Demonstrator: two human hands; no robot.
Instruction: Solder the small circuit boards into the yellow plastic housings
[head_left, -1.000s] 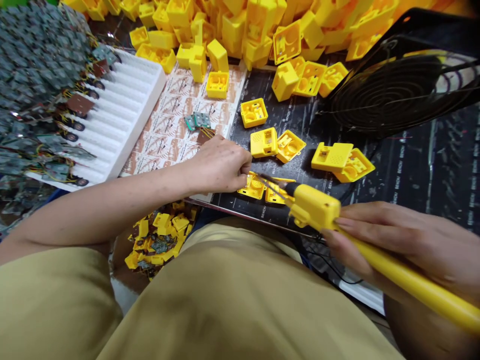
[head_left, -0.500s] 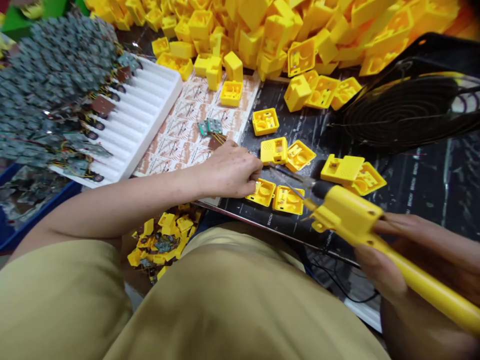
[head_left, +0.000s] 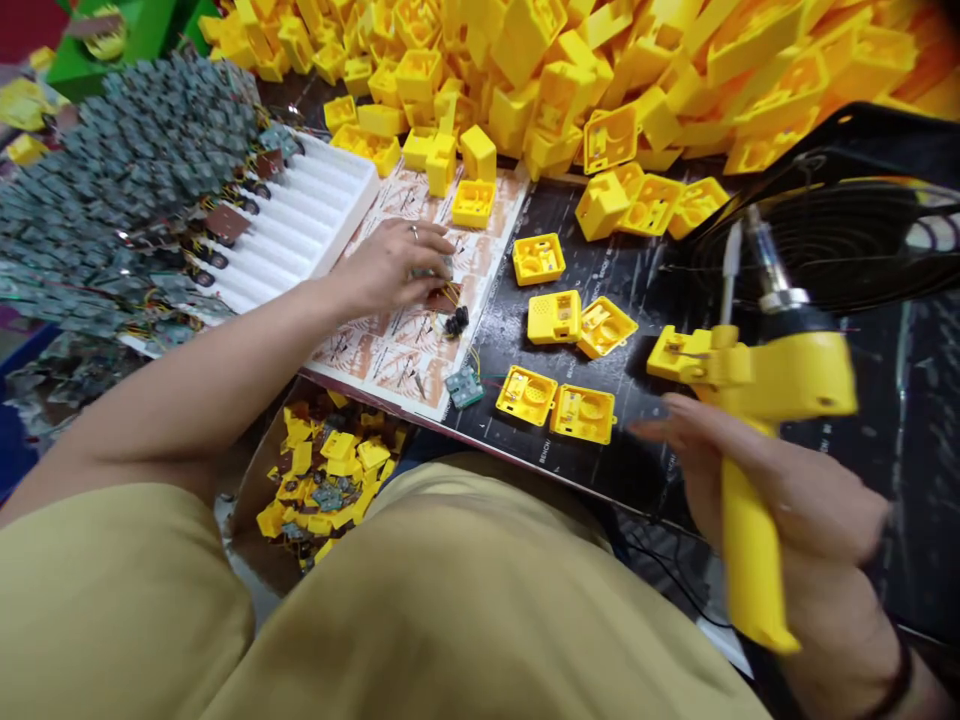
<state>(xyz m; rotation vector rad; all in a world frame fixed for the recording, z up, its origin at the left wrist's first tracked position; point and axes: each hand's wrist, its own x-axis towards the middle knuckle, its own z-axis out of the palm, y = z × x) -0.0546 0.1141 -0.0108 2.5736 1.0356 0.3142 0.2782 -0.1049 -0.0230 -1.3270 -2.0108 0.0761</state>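
A great heap of yellow plastic box housings (head_left: 570, 60) fills the far edge of the black work mat (head_left: 862, 420), spilling toward its middle. At the far left a mound of grey-green circuit boards (head_left: 112, 190) lies against a white ribbed foam tray (head_left: 315, 215). A black wire fan guard (head_left: 825, 240) sits at the far right of the mat. A printed brown-and-white paper sheet (head_left: 390, 350) covers the mat's left part, beside the tray.

The right hand (head_left: 780, 510) is wrapped around the handle of a yellow pistol-shaped soldering iron (head_left: 757, 420), fingers curled about the grip, the metal tip pointing up and away; the tool is blurred. It hangs over the near right part of the mat.

The left hand (head_left: 394, 265) rests palm-down on the paper sheet, fingers loosely bent over small wired parts; whether it pinches one cannot be told. Just beside it lies a small black component (head_left: 456, 321) on wires, and at the sheet's near corner a small green circuit board (head_left: 464, 387). Two open yellow housing halves (head_left: 555, 402) lie side by side near the mat's near edge.
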